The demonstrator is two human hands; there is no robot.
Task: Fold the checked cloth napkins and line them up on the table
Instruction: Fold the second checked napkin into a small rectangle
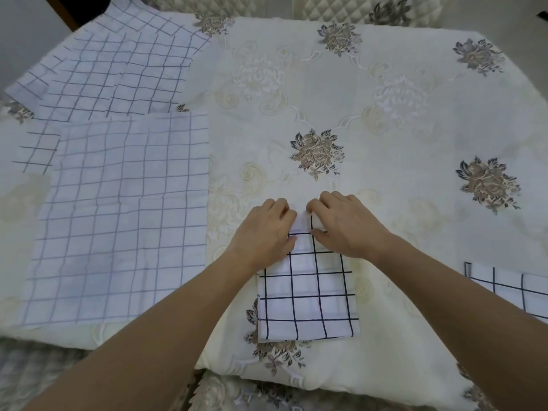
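Our left hand [267, 229] and right hand [347, 223] are both pinching the far edge of the folded napkin [308, 304]
Fingers curled, hands nearly touching. The rest of it lies flat between our forearms. There's another folded napkin [510, 289] right of our right hand and open napkins [118, 218] left of our left, all on the flowered tablecloth [385, 114].

white napkin [308, 304] black checks, cream floral tablecloth [385, 120]

folded napkin [308, 298] far end: under left hand [264, 229], right hand [347, 226] | second napkin [504, 289]: cut by frame edge
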